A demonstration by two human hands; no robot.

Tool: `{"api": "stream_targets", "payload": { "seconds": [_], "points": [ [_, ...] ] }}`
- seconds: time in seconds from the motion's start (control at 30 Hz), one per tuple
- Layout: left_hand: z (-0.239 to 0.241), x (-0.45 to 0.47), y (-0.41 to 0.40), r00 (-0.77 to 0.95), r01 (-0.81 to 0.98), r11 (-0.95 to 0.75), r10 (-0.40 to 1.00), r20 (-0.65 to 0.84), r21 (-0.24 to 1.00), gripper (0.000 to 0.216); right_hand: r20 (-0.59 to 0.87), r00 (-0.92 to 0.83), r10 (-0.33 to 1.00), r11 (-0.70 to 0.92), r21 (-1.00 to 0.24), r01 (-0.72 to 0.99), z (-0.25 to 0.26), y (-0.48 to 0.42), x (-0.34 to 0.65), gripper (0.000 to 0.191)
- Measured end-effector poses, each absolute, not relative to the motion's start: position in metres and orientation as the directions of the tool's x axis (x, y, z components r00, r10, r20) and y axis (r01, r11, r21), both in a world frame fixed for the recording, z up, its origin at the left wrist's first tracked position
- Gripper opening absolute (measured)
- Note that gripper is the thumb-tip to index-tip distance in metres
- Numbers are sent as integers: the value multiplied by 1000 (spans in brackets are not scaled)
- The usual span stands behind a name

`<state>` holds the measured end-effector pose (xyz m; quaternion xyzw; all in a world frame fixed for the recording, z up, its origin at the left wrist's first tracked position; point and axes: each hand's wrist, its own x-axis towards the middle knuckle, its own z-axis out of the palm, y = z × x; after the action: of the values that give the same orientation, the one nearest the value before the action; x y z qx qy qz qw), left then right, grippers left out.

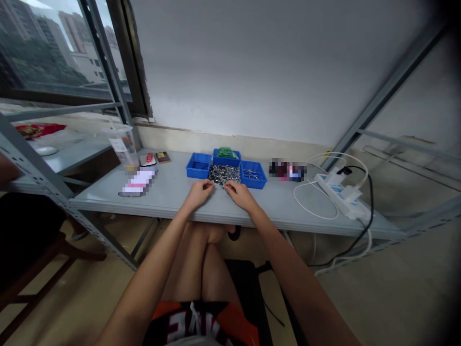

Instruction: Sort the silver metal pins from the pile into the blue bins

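Observation:
A heap of small, thin, shiny dark metal pieces (226, 173) lies on the table between three blue bins. My left hand (200, 193) is at the heap's near left edge, thumb and fingertips pinched together. Opposite it, at the near right edge, my right hand (239, 193) is pinched too. Whatever the fingertips hold is too small to make out. The left blue bin (199, 166) has something dark in it. Green pieces fill part of the back blue bin (226, 162), and a few thin silvery pieces lie in the right blue bin (254, 183).
On the left of the grey table (169, 194) are a phone (139, 182), a plastic cup (122, 146) and a small dark box (163, 157). A blurred-out object (288, 170) sits to the right. Beyond it, a white power strip (340, 197) trails looping cables. Metal posts frame both ends.

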<state>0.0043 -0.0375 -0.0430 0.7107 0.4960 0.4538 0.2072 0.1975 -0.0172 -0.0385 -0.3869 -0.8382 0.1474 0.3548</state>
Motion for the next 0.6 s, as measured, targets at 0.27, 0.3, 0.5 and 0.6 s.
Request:
{"api": "stream_targets", "payload": {
  "seconds": [0.27,0.3,0.5,0.6],
  "points": [
    [-42,4,-39,104,532,-423,892,439,733,20,457,-456,764,646,-541,539,-38,-18,197,19],
    [-41,4,-40,105,534,-422,893,438,733,20,462,-459,759,651,-534,540,-38,-18,197,19],
    [-38,5,-41,102,548,-404,901,421,733,25,458,-472,753,658,-516,548,-37,-19,198,23],
    [-40,6,-39,87,530,-392,907,411,752,23,445,-478,758,652,-529,543,-35,-19,198,22]
  ]
}}
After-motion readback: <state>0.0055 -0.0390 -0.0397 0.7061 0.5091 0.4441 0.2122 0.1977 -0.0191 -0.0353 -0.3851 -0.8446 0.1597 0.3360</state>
